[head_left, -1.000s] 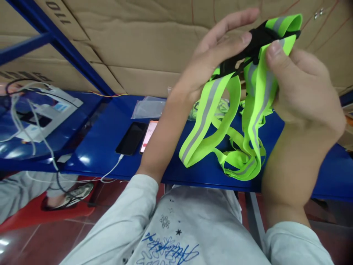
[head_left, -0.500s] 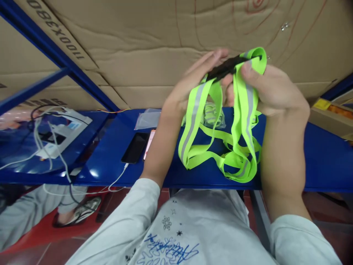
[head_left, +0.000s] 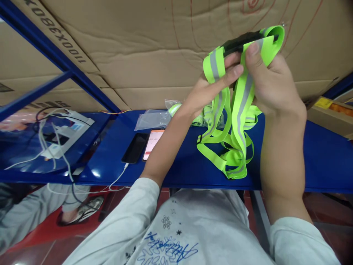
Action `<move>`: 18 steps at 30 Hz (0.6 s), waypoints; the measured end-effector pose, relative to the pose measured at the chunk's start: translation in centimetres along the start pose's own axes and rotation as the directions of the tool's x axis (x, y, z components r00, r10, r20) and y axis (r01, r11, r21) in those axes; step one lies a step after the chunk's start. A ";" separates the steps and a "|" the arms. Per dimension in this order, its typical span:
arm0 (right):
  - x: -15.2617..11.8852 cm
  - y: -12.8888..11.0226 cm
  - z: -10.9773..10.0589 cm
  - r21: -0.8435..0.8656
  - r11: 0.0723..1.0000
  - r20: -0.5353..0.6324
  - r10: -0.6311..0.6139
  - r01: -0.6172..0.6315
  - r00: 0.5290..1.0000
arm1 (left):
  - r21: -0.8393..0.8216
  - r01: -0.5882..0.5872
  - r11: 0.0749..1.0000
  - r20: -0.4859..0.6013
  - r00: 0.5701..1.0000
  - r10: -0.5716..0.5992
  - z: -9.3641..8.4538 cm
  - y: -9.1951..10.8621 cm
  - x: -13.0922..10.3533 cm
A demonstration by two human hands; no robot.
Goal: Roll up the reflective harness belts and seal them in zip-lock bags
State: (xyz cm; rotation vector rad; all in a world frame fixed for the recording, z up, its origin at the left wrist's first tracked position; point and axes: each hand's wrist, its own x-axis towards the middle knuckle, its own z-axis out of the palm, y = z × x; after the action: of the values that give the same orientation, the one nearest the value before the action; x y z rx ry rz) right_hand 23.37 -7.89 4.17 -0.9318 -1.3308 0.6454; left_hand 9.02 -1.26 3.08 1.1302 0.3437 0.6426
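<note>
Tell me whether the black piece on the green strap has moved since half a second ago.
Yes: up and rightward in the view, closer to the red rings on the cardboard; black piece.

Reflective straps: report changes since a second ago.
The left hand has moved its thumb from the black strip across the reflective straps; their lower-left bend has shifted up and right. The right hand keeps its pinch; dark phone and lit phone stay put.

Lime-green straps [head_left: 244,99] are showing a grey lengthwise stripe near the front edge of the blue table [head_left: 325,162], while a pale shirt [head_left: 204,217] is displaying blue lettering.
</note>
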 end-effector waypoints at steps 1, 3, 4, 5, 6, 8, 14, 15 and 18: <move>-0.1 0.1 0.1 -0.005 1.000 0.024 -0.009 0.009 1.000 | 0.027 -0.009 1.000 0.019 1.000 0.009 -0.1 -0.2 0.2; -0.3 0.2 0.3 0.025 1.000 0.056 0.002 -0.004 0.998 | 0.079 -0.040 0.996 0.060 0.998 0.035 -0.5 -0.5 0.8; -0.3 0.1 0.4 0.048 0.999 0.063 0.014 -0.017 0.998 | 0.103 -0.069 0.992 0.080 0.995 0.060 -0.7 -0.7 1.2; -0.4 0.1 0.5 0.069 0.997 0.058 0.019 -0.023 0.998 | 0.123 -0.114 0.986 0.096 0.990 0.102 -0.9 -0.9 1.6; -0.4 -0.1 0.5 0.088 0.996 0.050 0.015 -0.019 0.999 | 0.139 -0.178 0.974 0.105 0.981 0.164 -1.1 -1.0 1.9; -0.5 -0.4 0.4 0.100 0.995 0.060 0.002 -0.008 0.998 | 0.161 -0.330 0.930 0.093 0.943 0.319 -1.6 -1.4 2.3; -0.4 -0.8 -0.6 -0.167 0.978 0.066 -0.118 0.127 0.991 | 0.335 -0.446 0.830 0.159 0.895 0.416 -2.8 -1.0 1.7; -0.3 -0.6 -0.5 -0.183 0.974 0.046 -0.125 0.131 0.991 | 0.344 -0.452 0.823 0.188 0.892 0.411 -2.7 -0.8 1.5; 0.0 0.2 0.8 -0.127 0.985 -0.067 -0.129 0.119 0.989 | 0.379 -0.500 0.779 0.219 0.866 0.449 -2.2 -0.3 1.0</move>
State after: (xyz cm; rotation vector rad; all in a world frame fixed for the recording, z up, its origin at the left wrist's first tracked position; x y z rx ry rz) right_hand 22.58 -7.67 4.01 -0.9546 -1.3614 0.4326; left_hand 8.66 0.86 1.95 1.6986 0.0866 0.9730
